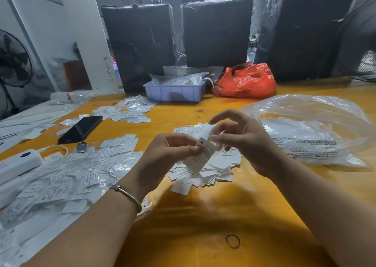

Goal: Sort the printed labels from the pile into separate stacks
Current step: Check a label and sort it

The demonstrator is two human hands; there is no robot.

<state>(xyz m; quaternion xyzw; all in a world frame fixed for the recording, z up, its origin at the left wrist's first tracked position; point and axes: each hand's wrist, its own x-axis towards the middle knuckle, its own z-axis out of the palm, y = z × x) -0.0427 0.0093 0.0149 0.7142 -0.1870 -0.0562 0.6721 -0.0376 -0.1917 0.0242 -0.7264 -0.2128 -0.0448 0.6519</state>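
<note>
Left hand (168,154): raised above the middle of the desk (203,216), palm turned inward, forearm coming in from the near left edge; a metal bangle (127,195) sits on the wrist.
Left fingers (195,147): curled, thumb and fingertips pinching a white printed label (200,154) marked "M" near its upper end; the label hangs tilted, lower end toward the pile.
Right hand (244,142): raised just beside the left, forearm coming in from the near right edge, wrist bent.
Right fingers (223,114): loosely spread and arched over the top of the held label; the fingertips are blurred, so whether they touch the label or clasp anything cannot be told.
Pile of labels (205,171): loose white labels heaped at the desk's middle, directly under both hands.
Sorted labels (61,183): a wide spread of labels, some in clear sleeves, along the left side of the desk; one reads "XS".
Far labels (130,112): a smaller scatter toward the far left of the desk.
Phone (81,129): dark, lying flat left of centre, between the two scatters.
White device (20,163): at the left edge, with a cable.
Clear plastic bag (309,128): crumpled at the right side, printed text on it.
Purple tray (175,91): at the far edge, holding clear packets.
Orange bag (246,81): just right of the tray.
Rubber band (233,241): a dark loop lying near the near edge.
</note>
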